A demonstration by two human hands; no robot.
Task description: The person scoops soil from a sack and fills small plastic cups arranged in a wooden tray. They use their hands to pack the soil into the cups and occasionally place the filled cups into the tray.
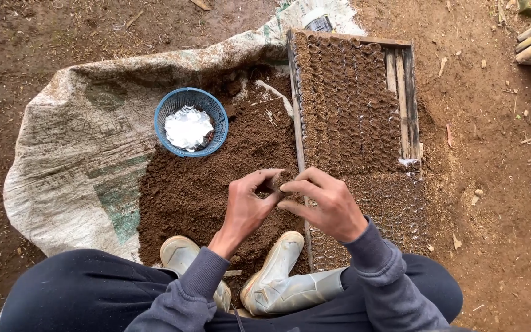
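Between both hands [290, 200], soil-filled pot [279, 180].

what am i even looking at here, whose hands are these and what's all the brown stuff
This is one picture from a camera worn on a person's head, looking straight down. The person squats on bare earth in pale rubber boots. The left hand and right hand meet around a small soil-filled tube, held between the fingertips. The brown stuff is loose soil heaped on a spread-out sack. On the soil stands a blue basket with clear plastic inside. To the right lies a wooden tray packed with rows of similar filled tubes.
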